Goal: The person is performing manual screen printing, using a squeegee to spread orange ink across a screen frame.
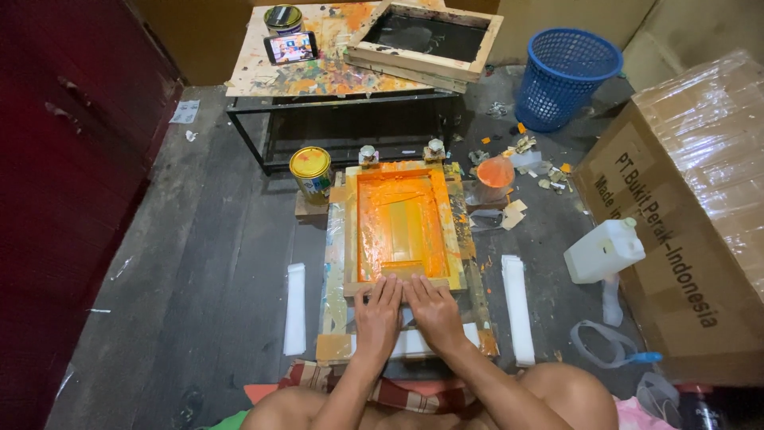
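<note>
Clutter rings us on the floor: yellow-lidded tin point(311, 169) to the left of the printing frame point(402, 228), orange-smeared cup point(495, 177) to its right, white jug point(605, 250) and big cardboard box point(684, 215) further right, blue basket point(565, 76) beyond. 2 stacks of white strips point(295, 306) flank the frame. We see our left hand point(377, 316) and right hand point(434, 312) side by side, both spread flat, fingers pressing the frame's near wooden edge, nothing gripped. Orange ink coats the mesh just beyond our fingertips.
</note>
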